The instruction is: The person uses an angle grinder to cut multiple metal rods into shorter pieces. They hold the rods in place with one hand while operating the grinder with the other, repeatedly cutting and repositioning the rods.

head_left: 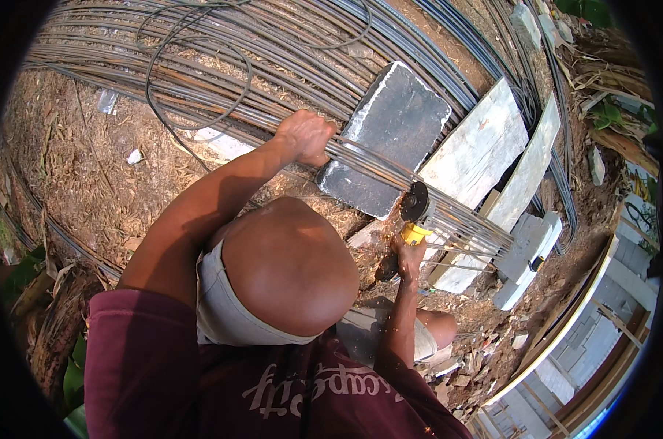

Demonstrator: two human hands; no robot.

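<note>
My left hand (307, 137) is closed round a bundle of thin steel rods (371, 162), beside a dark rectangular slab (401, 110). The rods run over the slab's near part and slant down to the right. My right hand (409, 257) grips a yellow angle grinder (415, 234) from below. Its dark cutting disc (415, 201) is up against the rods, just right of the slab; whether it cuts into one is too small to tell. Orange sparks fly down past my right forearm. My bent left knee (291, 256) is below the rods, between my arms.
Long rows of rods (199, 88) cover the ground at the back, with a loose wire loop (150, 80) on top. Two pale boards (485, 143) lie right of the slab. Grey blocks (529, 238) sit by the rods' right ends. Rubble (459, 366) is scattered at lower right.
</note>
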